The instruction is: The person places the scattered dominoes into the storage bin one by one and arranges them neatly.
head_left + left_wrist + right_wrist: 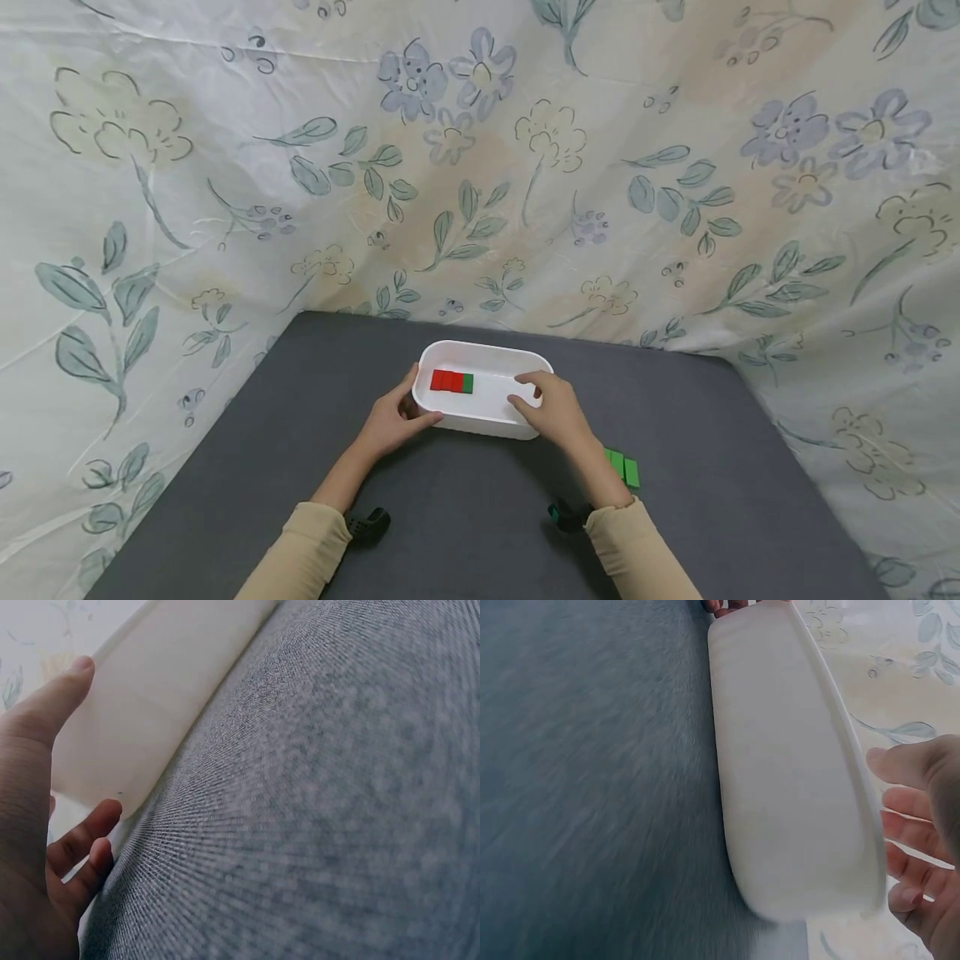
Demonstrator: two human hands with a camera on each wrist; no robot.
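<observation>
A white oblong plastic tub with rounded corners stands on the dark table. Inside, toward its left end, several red tiles lie in a row with a green tile at the right of them. My left hand holds the tub's left end, thumb along the front rim and fingers around the side. Over the right end is my right hand, its thumb and forefinger spread apart with nothing between them. In the right wrist view, the right fingers show beyond the rim of the tub.
Several green tiles lie on the table beside my right forearm, which partly covers them. A dark grey cloth covers the table. Behind and at both sides hangs a floral curtain. Dark bands sit on both wrists.
</observation>
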